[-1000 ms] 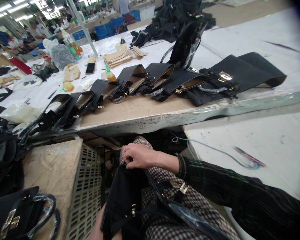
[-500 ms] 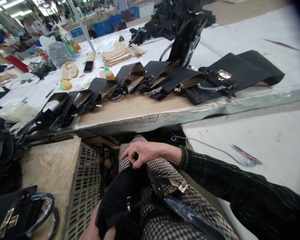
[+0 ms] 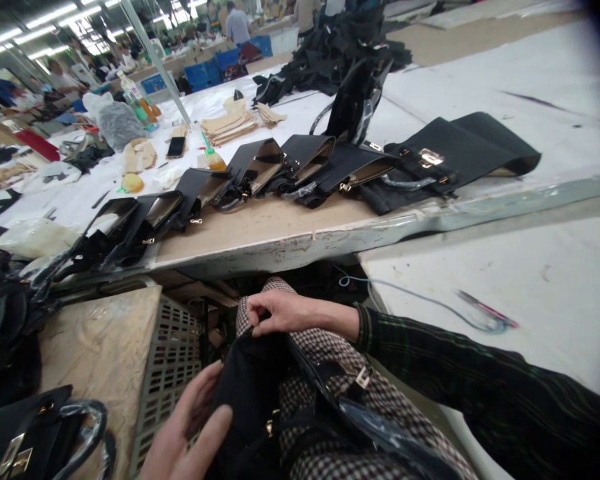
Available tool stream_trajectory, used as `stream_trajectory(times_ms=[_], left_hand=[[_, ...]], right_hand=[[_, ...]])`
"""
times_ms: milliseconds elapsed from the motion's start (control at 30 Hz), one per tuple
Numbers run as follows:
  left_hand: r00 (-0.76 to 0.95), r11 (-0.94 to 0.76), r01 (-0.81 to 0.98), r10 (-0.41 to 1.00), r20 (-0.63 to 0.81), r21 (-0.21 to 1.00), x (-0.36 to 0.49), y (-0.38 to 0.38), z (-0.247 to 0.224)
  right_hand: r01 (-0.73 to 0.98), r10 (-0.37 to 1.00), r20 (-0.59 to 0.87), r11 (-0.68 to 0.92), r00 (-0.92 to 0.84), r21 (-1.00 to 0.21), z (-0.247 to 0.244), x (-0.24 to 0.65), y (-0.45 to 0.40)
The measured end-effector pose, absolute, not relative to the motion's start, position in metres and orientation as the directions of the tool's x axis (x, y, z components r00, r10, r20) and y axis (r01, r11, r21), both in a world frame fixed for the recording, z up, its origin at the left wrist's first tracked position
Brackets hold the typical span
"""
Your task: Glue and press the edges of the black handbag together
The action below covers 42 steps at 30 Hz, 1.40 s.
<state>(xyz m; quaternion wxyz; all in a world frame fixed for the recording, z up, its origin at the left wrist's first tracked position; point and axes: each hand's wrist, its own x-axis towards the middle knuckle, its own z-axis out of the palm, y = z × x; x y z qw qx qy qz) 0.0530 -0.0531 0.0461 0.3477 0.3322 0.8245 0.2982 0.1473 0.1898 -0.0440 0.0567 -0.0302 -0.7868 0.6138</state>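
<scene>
A black handbag (image 3: 247,380) with gold fittings lies across my lap, its plastic-wrapped handle (image 3: 380,427) hanging toward the lower right. My right hand (image 3: 280,312) pinches the bag's upper edge between thumb and fingertips. At the bag's left side is my left hand (image 3: 187,427), thumb and fingers spread apart, close against the black material. A gold clasp plate (image 3: 363,377) shows on the part over my thigh. The inside of the bag is mostly dark.
Several black bag bodies (image 3: 255,167) stand in a row along the workbench edge (image 3: 290,243). A plastic crate (image 3: 173,347) topped with brown sheet is at left, carrying another black bag (image 3: 25,427). Tweezers (image 3: 485,307) and a cord lie on the right-hand table.
My left hand has loosened from the bag's lower edge, moved up and spread its fingers. My right hand still pinches the upper edge. The view has shifted slightly.
</scene>
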Motion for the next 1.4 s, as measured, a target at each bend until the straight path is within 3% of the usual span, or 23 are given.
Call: stream_trajectory(times_ms=[133,367,700,900,1233,1400], left_hand=[[-0.367,0.502,0.378,0.853,-0.372,0.778,0.035,0.011,0.037],[-0.199,0.416,0.479,0.909,-0.365,0.773,0.025,0.056,0.012],[-0.125,0.383,0.574,0.915,-0.384,0.724,0.020,0.059,0.005],[-0.143,0.335,0.636,0.936,-0.321,0.695,0.018,0.057,0.001],[-0.164,0.410,0.426,0.912,-0.377,0.807,0.017,0.057,-0.011],[-0.172,0.414,0.412,0.910,-0.377,0.812,0.017,0.056,-0.015]], right_hand=[[0.011,0.117,0.001,0.103,-0.993,-0.995,-0.037,0.159,0.185],[0.279,0.302,-0.162,0.398,-0.939,-0.874,-0.012,0.198,0.196],[0.239,0.252,-0.160,0.320,-0.954,-0.917,-0.026,0.196,0.209],[0.206,0.254,-0.090,0.477,-0.963,-0.854,-0.024,0.189,0.208],[-0.018,0.152,0.161,0.672,-0.975,-0.740,-0.025,0.184,0.204],[-0.016,0.121,0.144,0.711,-0.982,-0.703,-0.026,0.184,0.203]])
